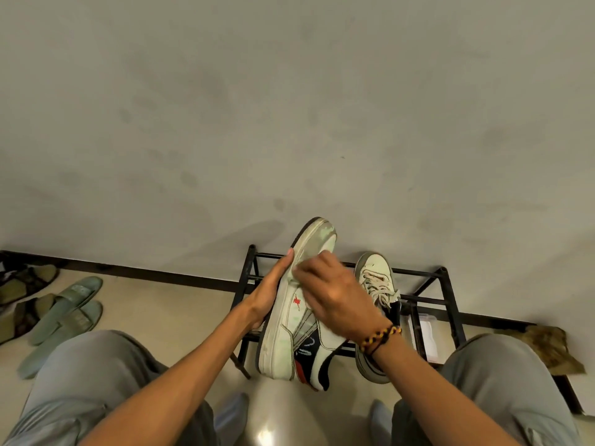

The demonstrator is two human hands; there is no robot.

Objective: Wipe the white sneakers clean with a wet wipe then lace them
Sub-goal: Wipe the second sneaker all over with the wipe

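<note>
Nearest are the person's knees in grey trousers (74, 381). Between them the left hand (269, 294) lies with straight fingers flat against the sole of a white sneaker (289, 336) and holds it tilted up on its side. The right hand (331, 294), with a beaded bracelet (380, 336) on its wrist, curls over a wet wipe (297, 273) on the sneaker's upper. Just beside, the second sneaker (375, 278), laced, rests on a black metal rack (447, 304). Green slippers (67, 313) lie on the beige floor (180, 310) at left. Behind stands a grey wall (289, 107) with a dark baseboard (145, 272).
</note>
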